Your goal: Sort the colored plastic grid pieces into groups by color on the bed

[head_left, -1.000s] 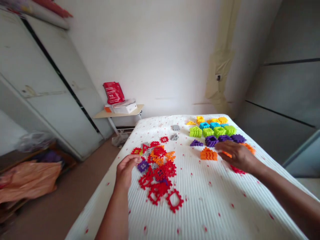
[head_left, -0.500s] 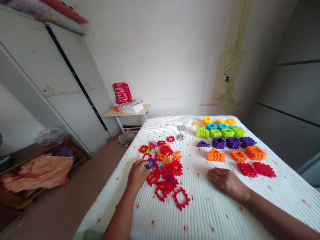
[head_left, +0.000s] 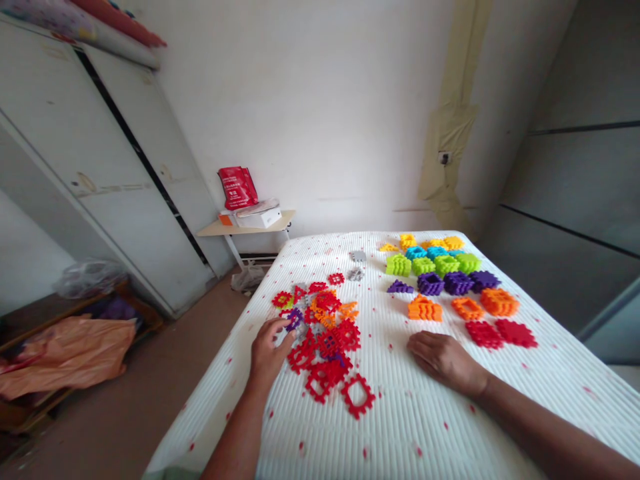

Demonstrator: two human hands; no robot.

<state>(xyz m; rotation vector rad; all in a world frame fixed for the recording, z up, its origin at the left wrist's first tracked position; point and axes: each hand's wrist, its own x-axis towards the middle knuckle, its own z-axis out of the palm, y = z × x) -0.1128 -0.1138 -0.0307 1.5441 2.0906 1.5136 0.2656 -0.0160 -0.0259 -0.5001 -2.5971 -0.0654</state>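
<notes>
My left hand (head_left: 270, 348) is at the left edge of a loose pile, thumb and fingertips closed on a purple plastic tile (head_left: 294, 319) with notched edges. Mostly red tiles (head_left: 345, 335) fill the pile, mixed with orange tiles (head_left: 349, 311) and some grey ones. A red frame tile (head_left: 358, 396) lies at its near end. My right hand (head_left: 447, 360) rests palm down on the sheet, its fingers lying together and nothing visible in them; the underside is hidden. Just beyond it stand orange tiles (head_left: 425, 309), and red tiles (head_left: 484, 335) lie to its right.
Sorted by colour, purple tiles (head_left: 459, 283), green tiles (head_left: 447, 266), blue tiles (head_left: 436, 252) and yellow tiles (head_left: 453, 243) stand in rows toward the back right. Two grey pieces (head_left: 357, 274) sit between pile and rows. The bed (head_left: 400, 427) ends left above the floor.
My left hand has turned the purple tile, which now stands more tilted and a little farther back. The right hand stays in place on the sheet. The whole view has shifted slightly.
</notes>
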